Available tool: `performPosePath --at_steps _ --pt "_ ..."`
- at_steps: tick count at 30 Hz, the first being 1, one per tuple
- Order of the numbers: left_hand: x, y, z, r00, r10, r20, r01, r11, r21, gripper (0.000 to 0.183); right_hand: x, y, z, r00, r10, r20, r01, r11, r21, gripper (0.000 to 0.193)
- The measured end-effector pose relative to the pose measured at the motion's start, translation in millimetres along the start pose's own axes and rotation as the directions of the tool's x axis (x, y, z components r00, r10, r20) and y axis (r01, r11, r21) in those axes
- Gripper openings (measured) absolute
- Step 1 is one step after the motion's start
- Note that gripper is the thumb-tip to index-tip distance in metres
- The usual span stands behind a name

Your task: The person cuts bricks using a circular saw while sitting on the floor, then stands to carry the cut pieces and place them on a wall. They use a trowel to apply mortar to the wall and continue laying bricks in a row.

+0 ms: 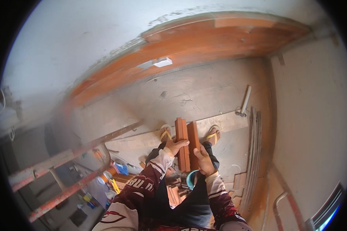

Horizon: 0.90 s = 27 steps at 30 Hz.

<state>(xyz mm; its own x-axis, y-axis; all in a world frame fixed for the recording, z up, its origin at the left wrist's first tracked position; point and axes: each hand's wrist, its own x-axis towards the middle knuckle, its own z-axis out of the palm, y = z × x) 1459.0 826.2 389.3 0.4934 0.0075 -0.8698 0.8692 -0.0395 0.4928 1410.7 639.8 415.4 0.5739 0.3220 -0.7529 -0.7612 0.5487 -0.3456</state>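
My left hand (176, 147) grips a bundle of narrow reddish-brown strips (182, 133) that look like wood, with its thumb across the top. The strips stand lengthwise in front of me, between my feet. My right hand (205, 161) holds another reddish-brown strip (193, 134) beside the bundle, thumb on its near part. A thin gap separates this strip from the bundle at the far end; lower down they come close together. Below my hands, between my legs, lie more reddish pieces (174, 195) and a teal round container (190, 180), partly hidden by my leg.
A hammer (246, 99) lies on the floor ahead right, near several long thin boards (253, 154) along the right wall. Worn red metal rails (65, 158) cross the left side, with tools and clutter beyond. Orange-brown panelling (196, 38) lines the wall ahead.
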Motion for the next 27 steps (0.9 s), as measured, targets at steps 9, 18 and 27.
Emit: performPosePath --at_steps 9,18,27 --pt "37.2 97.4 -65.4 0.891 0.128 -0.435 0.136 0.84 0.525 0.072 -3.7 -61.1 -57.8 0.961 0.119 -0.251 -0.193 0.934 -0.299 0.057" --pt "118.5 -7.9 -156.6 0.808 0.058 -0.586 0.38 0.709 0.594 0.064 32.1 -87.7 -34.5 0.976 0.081 -0.2 -0.165 0.878 -0.449 0.064" --pt "117.1 -86.4 -174.6 0.776 0.055 -0.628 0.392 0.738 0.549 0.075 79.5 -83.2 14.2 0.97 -0.002 0.244 0.208 0.53 -0.822 0.067"
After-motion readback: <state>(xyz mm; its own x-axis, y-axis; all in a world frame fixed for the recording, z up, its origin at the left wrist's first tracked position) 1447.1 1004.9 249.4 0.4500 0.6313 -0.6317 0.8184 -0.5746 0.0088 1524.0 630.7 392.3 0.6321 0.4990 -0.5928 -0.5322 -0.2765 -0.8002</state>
